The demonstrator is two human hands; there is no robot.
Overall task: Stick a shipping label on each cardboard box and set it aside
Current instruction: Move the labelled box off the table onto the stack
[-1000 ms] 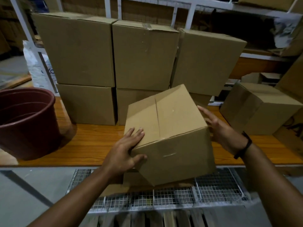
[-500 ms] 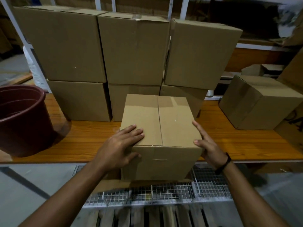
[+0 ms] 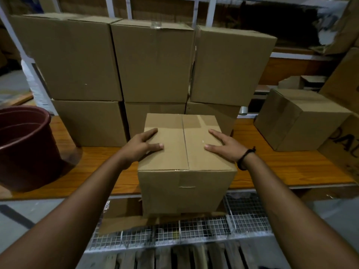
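Observation:
A plain brown cardboard box [image 3: 184,171] stands upright in front of me, its bottom on a wire-mesh rack [image 3: 246,216] with loose cardboard under it. Its top flaps are closed along a centre seam. My left hand [image 3: 141,145] lies flat on the left half of the top, fingers spread. My right hand [image 3: 223,145], a black band on the wrist, lies flat on the right half. No label shows on the box or in either hand.
A stack of similar boxes [image 3: 153,63], two rows high, stands behind on a wooden table [image 3: 281,166]. A dark red bucket [image 3: 25,146] sits at the left. Another box [image 3: 299,117] rests at the right, with more cardboard beyond it. White shelf posts rise behind.
The box was tilted and held by its sides; it has turned square and come down upright. Both hands have shifted from its sides onto its top.

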